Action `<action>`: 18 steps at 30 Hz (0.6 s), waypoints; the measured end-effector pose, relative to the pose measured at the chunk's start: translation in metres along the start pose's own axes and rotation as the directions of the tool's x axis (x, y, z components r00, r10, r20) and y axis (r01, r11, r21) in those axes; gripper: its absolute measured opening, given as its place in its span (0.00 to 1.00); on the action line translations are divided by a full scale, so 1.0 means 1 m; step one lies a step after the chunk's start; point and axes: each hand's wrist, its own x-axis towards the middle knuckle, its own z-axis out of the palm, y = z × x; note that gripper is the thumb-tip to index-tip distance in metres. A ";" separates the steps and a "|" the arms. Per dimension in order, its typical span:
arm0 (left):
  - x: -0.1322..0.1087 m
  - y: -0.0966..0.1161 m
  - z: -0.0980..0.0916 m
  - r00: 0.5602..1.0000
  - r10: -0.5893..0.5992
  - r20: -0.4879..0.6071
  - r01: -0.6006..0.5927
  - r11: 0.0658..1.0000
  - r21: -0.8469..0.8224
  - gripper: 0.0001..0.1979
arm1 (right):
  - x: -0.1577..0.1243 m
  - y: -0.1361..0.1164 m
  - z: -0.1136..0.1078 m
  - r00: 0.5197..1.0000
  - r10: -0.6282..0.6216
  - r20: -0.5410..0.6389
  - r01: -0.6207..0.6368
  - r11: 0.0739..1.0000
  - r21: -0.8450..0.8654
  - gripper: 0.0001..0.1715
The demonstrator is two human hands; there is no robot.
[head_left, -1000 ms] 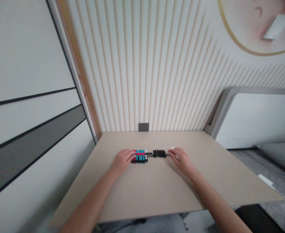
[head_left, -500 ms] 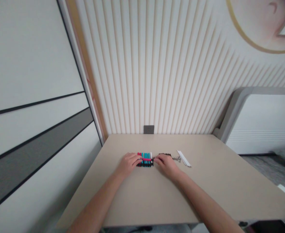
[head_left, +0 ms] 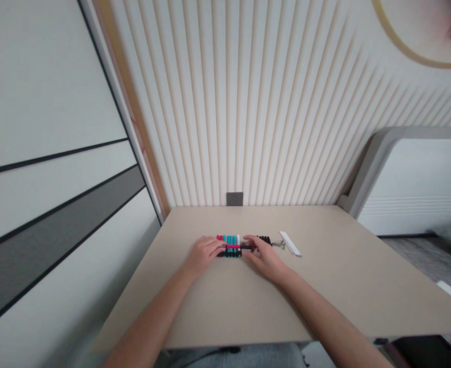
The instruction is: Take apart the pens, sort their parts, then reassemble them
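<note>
**Two hands meeting at a red pen laid across a row of markers**

A person's bare arms are reaching over a beige table [head_left: 325,286], seen from their own head. A grey wall socket [head_left: 234,198] is showing where the table meets a ribbed wall. Just in front of that socket, a row of markers [head_left: 230,252] in teal, pink and black is lying flat. A red pen [head_left: 231,246] is lying crosswise on top of the row. The left hand [head_left: 206,251], in front and left of the socket, is touching the pen's left end. The right hand [head_left: 266,258], in front and right of it, is touching the other end. The view is too small to tell whether either hand is gripping or only resting. Farther right of the socket, black pieces [head_left: 265,238], a metal chain [head_left: 278,244] and a white strip [head_left: 290,243] are lying.
</note>
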 end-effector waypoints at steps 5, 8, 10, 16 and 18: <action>0.002 0.006 -0.002 0.998 0.037 0.047 -0.036 0.999 -0.008 0.13 | -0.001 -0.005 -0.003 0.994 -0.005 0.113 0.004 1.000 0.007 0.11; 0.003 0.007 -0.003 0.997 0.053 0.056 -0.053 0.999 -0.002 0.14 | -0.001 -0.007 -0.004 0.993 -0.007 0.120 0.006 1.000 0.004 0.12; 0.003 0.006 -0.002 0.996 0.064 0.061 -0.064 0.998 0.005 0.14 | -0.001 -0.006 -0.003 0.990 -0.025 0.142 0.029 0.999 -0.028 0.13; 0.001 0.004 0.001 0.996 0.055 0.066 -0.055 0.998 -0.006 0.12 | -0.001 -0.006 -0.001 0.998 0.015 0.061 -0.014 0.999 -0.032 0.10; 0.001 0.004 0.000 0.997 0.046 0.065 -0.045 0.999 -0.010 0.12 | -0.001 -0.008 -0.002 0.997 -0.009 0.070 0.011 0.999 -0.030 0.13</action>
